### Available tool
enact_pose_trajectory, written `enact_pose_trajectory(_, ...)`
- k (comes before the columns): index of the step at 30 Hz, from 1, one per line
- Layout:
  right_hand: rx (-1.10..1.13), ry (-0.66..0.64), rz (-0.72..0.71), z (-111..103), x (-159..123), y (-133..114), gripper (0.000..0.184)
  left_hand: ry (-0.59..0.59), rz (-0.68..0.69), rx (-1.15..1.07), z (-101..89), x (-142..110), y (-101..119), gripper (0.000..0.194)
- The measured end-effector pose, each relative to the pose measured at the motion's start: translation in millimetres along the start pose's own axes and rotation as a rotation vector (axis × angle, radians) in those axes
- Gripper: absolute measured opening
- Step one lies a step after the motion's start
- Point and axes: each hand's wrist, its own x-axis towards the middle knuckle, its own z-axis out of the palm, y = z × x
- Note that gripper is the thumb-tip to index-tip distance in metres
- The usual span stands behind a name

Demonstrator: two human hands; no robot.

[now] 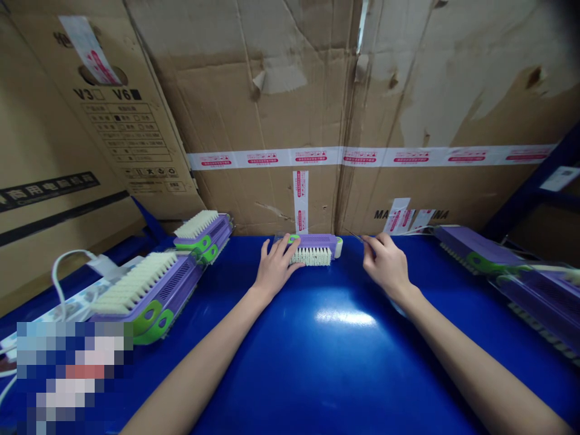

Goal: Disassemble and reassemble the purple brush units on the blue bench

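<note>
A purple brush point(312, 240) with pale bristles and a green end lies on its side at the far edge of the blue table, bristles facing me. My left hand point(277, 263) is closed round its left end, fingers over the top and thumb against the bristles. To the right of the brush and apart from it, my right hand point(385, 263) pinches a thin, dark, pointed tool point(354, 234). The tool's tip points left towards the brush; its exact kind is too small to tell.
Stacked purple-green brushes point(149, 284) stand at the left, and more brushes point(475, 248) at the right. A white power strip point(67, 302) with a plugged-in cable lies far left. Large taped cardboard point(254, 193) walls the table's back. A blue surface point(335, 374) spans the front.
</note>
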Motion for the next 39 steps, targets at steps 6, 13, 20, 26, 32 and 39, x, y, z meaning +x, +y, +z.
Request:
enact_pose_trajectory(6,0.156,0.074,-0.132,-1.6,-1.7,4.5,0.037,0.015,-0.001,0.017,1.8,-0.2,-0.4,0.055)
enact_pose_trajectory(13,0.097,0.329,-0.270,7.9,0.7,16.3,0.031,0.026,-0.003,0.041,2.5,-0.4,-0.1,0.055)
enact_pose_trajectory(20,0.069,0.377,-0.244,7.0,4.7,28.0,0.028,0.025,0.003,0.034,3.0,-0.1,-1.1,0.055)
enact_pose_trajectory(26,0.078,0.331,-0.219,7.0,5.1,33.4,0.028,0.038,0.008,0.011,3.5,0.3,-2.4,0.055)
enact_pose_trajectory(32,0.076,0.227,-0.141,0.6,6.6,23.5,0.031,0.064,0.029,-0.013,5.2,0.4,-5.8,0.051)
enact_pose_trajectory(39,-0.069,0.085,0.004,-5.6,7.0,13.5,0.032,0.094,0.057,-0.045,7.8,0.4,-8.9,0.049)
